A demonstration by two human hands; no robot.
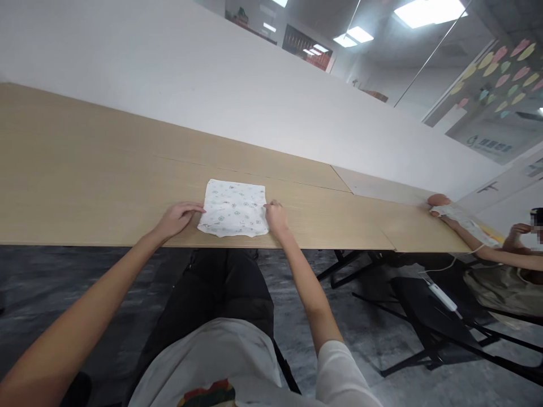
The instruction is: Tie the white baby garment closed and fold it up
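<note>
A white cloth (234, 208) with a small green and grey print lies on the light wooden table, folded into a rough square. Its near edge is wavy and slightly creased. At its left side, my left hand (177, 219) pinches the edge with its fingertips. On the opposite side my right hand (276, 218) has its fingers curled closed at the right edge of the cloth. Both hands rest low, close to the tabletop.
The long table (102, 169) runs along a white wall (169, 68) with glass above it. To the right, another person's arm (475, 240) reaches over the table beside a doll-like figure (439, 200). A black folding chair (432, 316) carries a white power strip (442, 296).
</note>
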